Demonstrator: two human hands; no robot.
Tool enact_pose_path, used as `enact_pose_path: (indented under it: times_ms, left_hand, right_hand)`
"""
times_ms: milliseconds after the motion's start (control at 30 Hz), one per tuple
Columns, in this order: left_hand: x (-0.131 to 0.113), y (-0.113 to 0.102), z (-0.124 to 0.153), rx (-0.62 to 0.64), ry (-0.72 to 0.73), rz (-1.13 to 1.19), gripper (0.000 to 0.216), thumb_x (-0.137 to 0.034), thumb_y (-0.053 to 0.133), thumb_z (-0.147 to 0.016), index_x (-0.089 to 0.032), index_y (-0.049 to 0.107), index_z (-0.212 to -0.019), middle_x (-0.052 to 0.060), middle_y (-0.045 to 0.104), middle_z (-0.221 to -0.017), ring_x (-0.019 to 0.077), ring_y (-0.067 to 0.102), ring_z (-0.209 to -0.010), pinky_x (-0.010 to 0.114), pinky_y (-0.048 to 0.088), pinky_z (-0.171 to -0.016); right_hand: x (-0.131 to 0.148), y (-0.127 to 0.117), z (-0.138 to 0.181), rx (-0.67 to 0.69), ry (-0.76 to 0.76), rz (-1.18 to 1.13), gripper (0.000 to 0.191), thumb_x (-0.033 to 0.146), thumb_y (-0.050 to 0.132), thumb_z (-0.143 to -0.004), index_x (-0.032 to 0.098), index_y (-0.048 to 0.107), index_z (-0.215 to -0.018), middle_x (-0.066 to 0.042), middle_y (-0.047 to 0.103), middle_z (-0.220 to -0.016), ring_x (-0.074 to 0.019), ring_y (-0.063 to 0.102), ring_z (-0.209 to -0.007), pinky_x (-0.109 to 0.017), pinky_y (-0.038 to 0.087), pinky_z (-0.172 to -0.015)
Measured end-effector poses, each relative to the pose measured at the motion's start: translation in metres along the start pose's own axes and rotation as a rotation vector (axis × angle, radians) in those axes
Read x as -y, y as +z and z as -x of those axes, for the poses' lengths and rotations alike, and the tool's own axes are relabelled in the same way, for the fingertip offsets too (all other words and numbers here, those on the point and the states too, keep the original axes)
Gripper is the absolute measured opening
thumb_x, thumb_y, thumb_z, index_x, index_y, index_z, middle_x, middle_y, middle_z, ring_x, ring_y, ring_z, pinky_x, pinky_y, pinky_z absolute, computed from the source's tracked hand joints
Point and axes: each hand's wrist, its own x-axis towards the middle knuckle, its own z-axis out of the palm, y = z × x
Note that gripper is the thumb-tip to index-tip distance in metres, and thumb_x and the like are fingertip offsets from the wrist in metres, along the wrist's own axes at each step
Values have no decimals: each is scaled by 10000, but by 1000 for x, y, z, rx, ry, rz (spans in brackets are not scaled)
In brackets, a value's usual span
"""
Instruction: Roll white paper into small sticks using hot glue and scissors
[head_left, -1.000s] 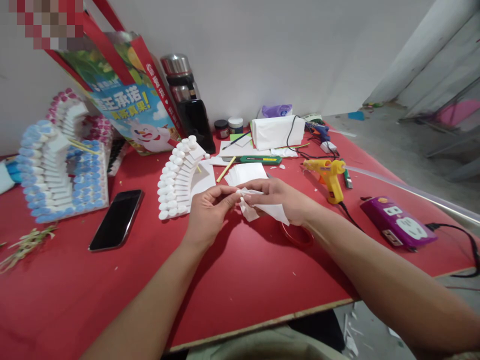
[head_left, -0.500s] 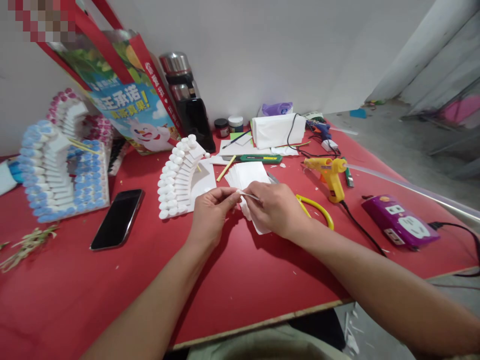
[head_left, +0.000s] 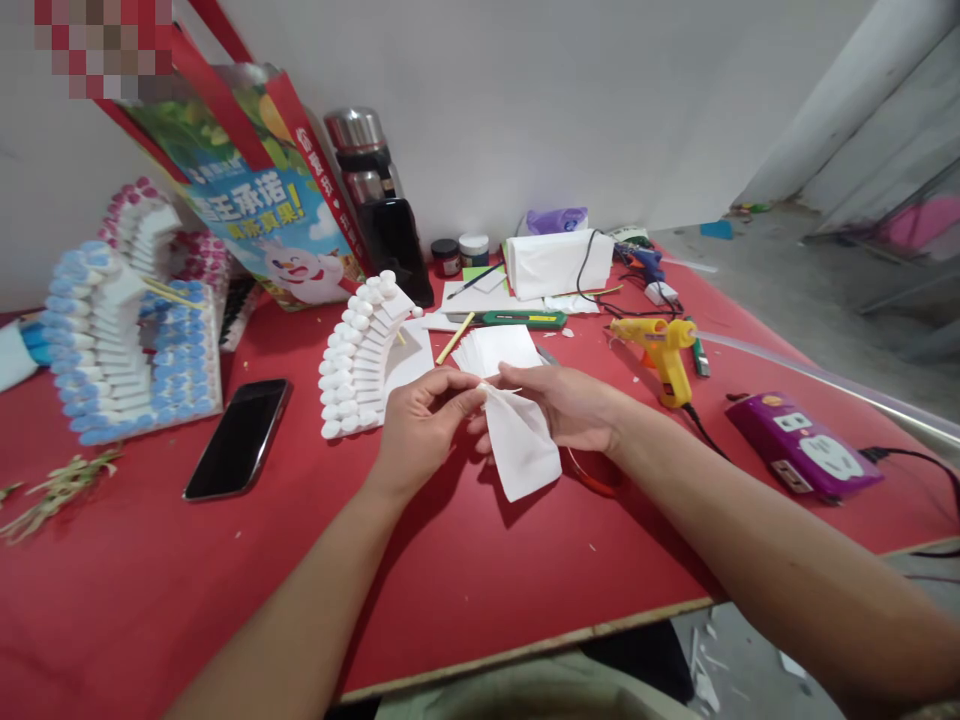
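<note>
On the table (head_left: 450, 580), a phone (head_left: 238, 440) lies left of your left hand (head_left: 420, 420), a bag (head_left: 259, 220) and flask (head_left: 358, 150) farther back. Behind that hand and your right hand (head_left: 581, 405) sits a paper stack (head_left: 504, 345), then a cutter (head_left: 525, 319); farther right lie a glue gun (head_left: 666, 362) and, beyond, a power strip (head_left: 802, 445).

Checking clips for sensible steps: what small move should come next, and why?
Probably wrap the loose part of the white paper inward: the left hand pinches near its gathered end, while the rest hangs spread in front of the right hand.
</note>
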Motion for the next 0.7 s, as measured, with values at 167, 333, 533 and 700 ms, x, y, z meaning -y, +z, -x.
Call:
enact_pose_path:
  times_ms: [167, 333, 533, 700]
  left_hand:
    - [2, 0, 0, 28, 79, -82, 61, -264, 751, -839, -207, 768, -830, 34, 745, -843, 191, 682, -796, 333, 569, -806]
    - [5, 3, 1, -16, -15, -6, 116, -315, 800, -811, -204, 780, -836, 29, 754, -812, 172, 671, -758, 304, 548, -762]
    - [3, 9, 4, -107, -135, 58, 192, -336, 854, -749, -175, 785, -828, 16, 716, -696, 137, 607, -625, 266, 503, -626]
    - [3, 14, 7, -145, 53, -71, 104, -291, 779, -836, -187, 784, -837, 18, 729, -767, 146, 638, -697, 277, 520, -699]
  right_hand:
    - [-8, 1, 0, 104, -106, 65, 219, 341, 585, -995, 141, 648, -934, -39, 657, -780, -176, 655, -684, -449, 598, -807]
    - [-10, 4, 1, -35, -289, 418, 282, 432, 688, -924, 155, 656, -962, -13, 637, -737, -124, 551, -628, -264, 453, -615]
    - [-15, 12, 0, -572, -597, 1152, 224, 339, 612, -902, 185, 618, -741, 5, 584, -642, -125, 473, -603, -260, 324, -566]
    - [-21, 22, 4, -634, -663, 1160, 222, 303, 598, -883, 197, 594, -689, 18, 571, -581, -116, 449, -552, -252, 320, -535]
